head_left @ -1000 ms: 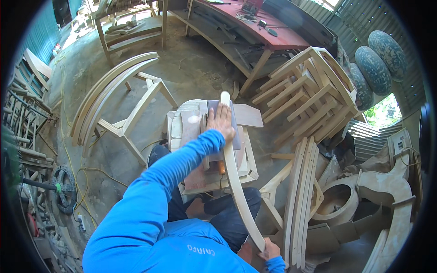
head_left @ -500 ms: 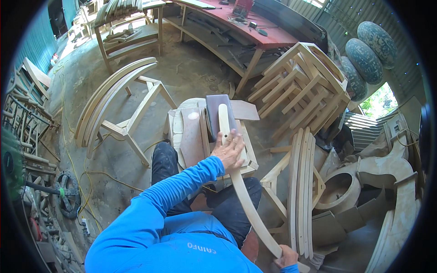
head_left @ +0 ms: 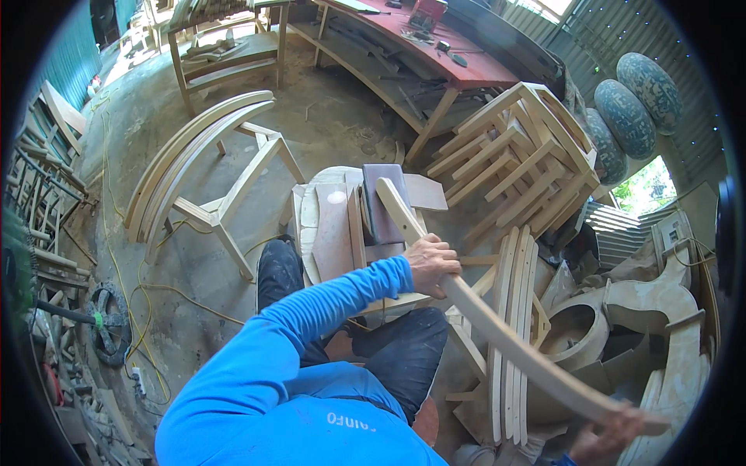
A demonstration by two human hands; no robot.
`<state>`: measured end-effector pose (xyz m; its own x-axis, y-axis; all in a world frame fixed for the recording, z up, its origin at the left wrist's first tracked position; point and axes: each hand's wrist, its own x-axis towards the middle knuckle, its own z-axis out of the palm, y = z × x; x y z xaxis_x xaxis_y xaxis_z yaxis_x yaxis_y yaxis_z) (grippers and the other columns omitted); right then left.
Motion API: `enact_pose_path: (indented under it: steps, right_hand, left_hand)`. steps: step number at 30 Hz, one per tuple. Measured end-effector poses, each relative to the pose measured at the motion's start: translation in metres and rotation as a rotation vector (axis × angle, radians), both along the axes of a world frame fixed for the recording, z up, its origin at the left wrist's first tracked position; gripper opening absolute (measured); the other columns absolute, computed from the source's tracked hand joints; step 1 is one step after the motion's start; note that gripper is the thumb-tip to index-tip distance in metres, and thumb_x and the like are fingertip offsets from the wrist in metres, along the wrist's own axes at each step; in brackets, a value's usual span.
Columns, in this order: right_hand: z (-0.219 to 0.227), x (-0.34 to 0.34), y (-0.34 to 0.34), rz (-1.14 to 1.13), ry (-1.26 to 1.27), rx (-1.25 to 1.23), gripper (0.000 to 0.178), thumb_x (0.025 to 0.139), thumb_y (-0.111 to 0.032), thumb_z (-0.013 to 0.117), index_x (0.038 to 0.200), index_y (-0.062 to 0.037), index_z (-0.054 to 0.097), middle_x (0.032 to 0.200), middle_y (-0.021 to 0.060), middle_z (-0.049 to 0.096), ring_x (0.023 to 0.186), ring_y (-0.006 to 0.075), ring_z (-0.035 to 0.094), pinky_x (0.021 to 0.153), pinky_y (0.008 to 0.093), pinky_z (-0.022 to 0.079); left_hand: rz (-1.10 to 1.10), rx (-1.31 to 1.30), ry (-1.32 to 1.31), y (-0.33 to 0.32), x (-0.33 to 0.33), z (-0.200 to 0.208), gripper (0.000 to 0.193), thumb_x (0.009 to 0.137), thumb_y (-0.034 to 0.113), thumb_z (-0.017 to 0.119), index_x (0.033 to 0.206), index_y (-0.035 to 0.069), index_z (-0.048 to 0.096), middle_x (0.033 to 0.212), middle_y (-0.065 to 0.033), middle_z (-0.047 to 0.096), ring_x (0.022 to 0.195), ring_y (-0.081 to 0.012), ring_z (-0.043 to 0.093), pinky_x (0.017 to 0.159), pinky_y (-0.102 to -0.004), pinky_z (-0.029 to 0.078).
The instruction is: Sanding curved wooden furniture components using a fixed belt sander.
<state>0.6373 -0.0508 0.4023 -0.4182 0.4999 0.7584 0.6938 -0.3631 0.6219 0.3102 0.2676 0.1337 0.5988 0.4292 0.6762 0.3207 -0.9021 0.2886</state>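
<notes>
- Far, we see a red-topped wooden workbench bearing a red boxy object.
- Nearer, a pale wooden stand carries a purple-grey rectangular block.
- Left, thin yellow cable crosses grey concrete floor.

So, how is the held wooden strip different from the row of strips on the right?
Number: the held strip is a single piece; the row of strips has several. State: the held strip is in the left grip; the row of strips is unheld. Pose: the held strip slants across the picture; the row of strips runs nearly vertically in it. Both are long, narrow pale wood.
</notes>
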Motion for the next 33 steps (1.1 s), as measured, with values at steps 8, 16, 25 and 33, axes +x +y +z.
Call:
enact_pose_path:
  steps: [8,16,25,33]
  right_hand:
    - [-0.038,-0.039,0.074,1.506,1.485,-0.178,0.079,0.099,-0.039,0.064,0.157,-0.0006,0.027,0.143,0.027,0.053,0.137,0.0422,0.049,0.121,0.0534,0.033]
    - [-0.03,-0.13,0.133,1.778,1.573,-0.357,0.015,0.108,-0.024,0.055,0.117,-0.0127,0.051,0.086,0.0029,0.054,0.078,0.0152,0.055,0.079,0.0349,0.046]
    - [0.04,-0.183,0.208,1.662,1.558,-0.406,0.019,0.106,-0.027,0.061,0.101,-0.012,0.051,0.077,-0.0003,0.049,0.069,0.0114,0.05,0.071,0.0308,0.046]
    - [0.215,-0.135,0.315,1.51,1.459,-0.798,0.04,0.107,-0.022,0.058,0.14,-0.0024,0.047,0.092,0.0022,0.044,0.081,0.0115,0.047,0.078,0.0285,0.043]
  left_hand:
    - [0.082,-0.003,-0.343,-0.022,0.036,0.027,0.043,0.063,0.03,0.092,0.098,0.019,0.071,0.087,-0.0014,0.066,0.085,-0.0223,0.066,0.084,-0.0415,0.048]
    - [0.266,0.044,-0.402,0.033,-0.027,0.017,0.047,0.057,0.024,0.092,0.098,0.016,0.07,0.092,-0.0063,0.067,0.094,-0.0273,0.065,0.095,-0.0452,0.047]
    - [0.466,-0.119,-0.513,0.048,-0.058,0.036,0.038,0.06,0.022,0.088,0.09,0.013,0.066,0.091,-0.0075,0.067,0.095,-0.031,0.066,0.095,-0.0452,0.047]
    - [0.467,-0.357,-0.599,0.019,-0.017,0.09,0.036,0.072,0.038,0.081,0.086,0.012,0.061,0.087,-0.0085,0.068,0.091,-0.0303,0.067,0.084,-0.0467,0.05]
